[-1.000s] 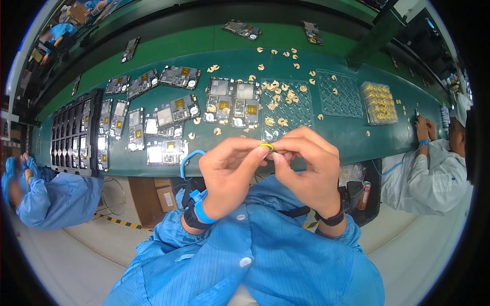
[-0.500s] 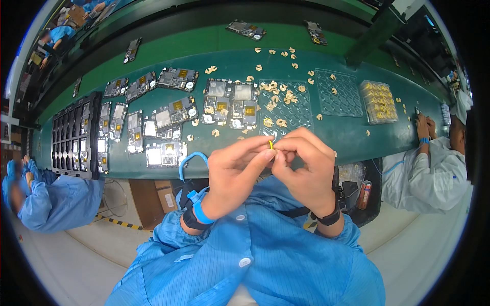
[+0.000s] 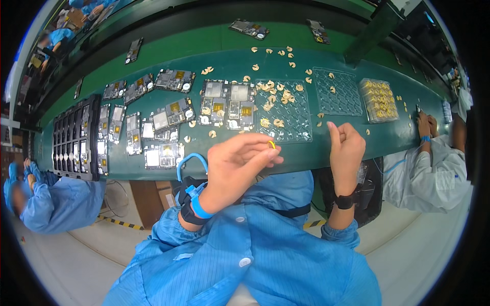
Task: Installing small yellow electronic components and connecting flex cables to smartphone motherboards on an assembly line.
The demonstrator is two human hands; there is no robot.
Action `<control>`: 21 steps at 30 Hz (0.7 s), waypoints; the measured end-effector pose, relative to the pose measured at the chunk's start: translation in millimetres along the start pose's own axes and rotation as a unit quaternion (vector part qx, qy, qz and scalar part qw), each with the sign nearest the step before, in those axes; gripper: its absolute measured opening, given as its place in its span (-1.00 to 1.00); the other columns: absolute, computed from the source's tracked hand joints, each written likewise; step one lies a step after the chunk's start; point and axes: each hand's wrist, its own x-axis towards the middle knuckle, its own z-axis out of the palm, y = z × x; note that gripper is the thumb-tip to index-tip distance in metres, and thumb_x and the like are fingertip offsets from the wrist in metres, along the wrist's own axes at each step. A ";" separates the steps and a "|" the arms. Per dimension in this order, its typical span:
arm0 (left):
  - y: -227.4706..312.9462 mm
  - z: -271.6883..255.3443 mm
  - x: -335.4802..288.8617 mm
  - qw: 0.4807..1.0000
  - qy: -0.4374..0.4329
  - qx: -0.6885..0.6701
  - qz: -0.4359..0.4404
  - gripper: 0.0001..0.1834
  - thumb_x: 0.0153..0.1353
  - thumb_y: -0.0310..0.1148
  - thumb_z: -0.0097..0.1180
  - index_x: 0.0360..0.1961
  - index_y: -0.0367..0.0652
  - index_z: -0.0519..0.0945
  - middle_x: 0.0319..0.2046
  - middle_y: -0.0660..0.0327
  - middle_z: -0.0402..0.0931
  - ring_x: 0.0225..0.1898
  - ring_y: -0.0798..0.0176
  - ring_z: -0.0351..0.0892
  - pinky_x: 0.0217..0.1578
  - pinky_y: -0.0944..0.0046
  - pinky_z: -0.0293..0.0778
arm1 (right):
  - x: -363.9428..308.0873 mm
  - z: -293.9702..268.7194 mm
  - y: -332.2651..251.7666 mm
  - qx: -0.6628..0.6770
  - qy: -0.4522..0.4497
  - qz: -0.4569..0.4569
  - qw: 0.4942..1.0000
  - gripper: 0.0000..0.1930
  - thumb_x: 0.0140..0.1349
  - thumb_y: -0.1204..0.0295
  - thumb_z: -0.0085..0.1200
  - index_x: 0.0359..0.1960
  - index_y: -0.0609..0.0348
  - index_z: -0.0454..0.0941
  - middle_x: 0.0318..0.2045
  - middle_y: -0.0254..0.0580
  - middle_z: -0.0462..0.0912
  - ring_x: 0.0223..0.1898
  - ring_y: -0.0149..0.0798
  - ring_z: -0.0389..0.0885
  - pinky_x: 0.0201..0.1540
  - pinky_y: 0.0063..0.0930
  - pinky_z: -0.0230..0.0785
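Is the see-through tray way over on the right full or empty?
Full. The clear tray at the right end of the green table has yellow pieces in nearly every pocket, unlike the nearly empty tray beside it.

Long green workbench [image 3: 306,153] right behind the hands, bunch of bare circuit boards [image 3: 168,115] up and left of them, black slotted tray [image 3: 76,137] way off left, clear gridded plastic tray [image 3: 293,115] just past them, stacked tray of yellow bits [image 3: 378,99] off right, white-sleeved co-worker [image 3: 423,173] far right

The small yellow part [image 3: 271,145] pinched in the left hand [image 3: 240,166] is too tiny to identify; fingers [image 3: 265,157] cover its lower half.
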 end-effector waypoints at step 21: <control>9.7 -4.1 189.9 0.927 0.126 0.341 0.089 -0.78 0.23 -0.44 0.24 -0.20 -0.40 0.75 -0.38 -0.03 0.77 -0.34 0.15 0.80 -0.25 0.19 0.66 | 62.4 -10.9 16.2 0.455 -0.027 0.096 0.885 -0.94 0.41 0.55 0.27 -0.18 0.29 0.68 -0.49 -0.46 0.59 -0.55 -0.65 0.39 -0.54 -0.66 0.13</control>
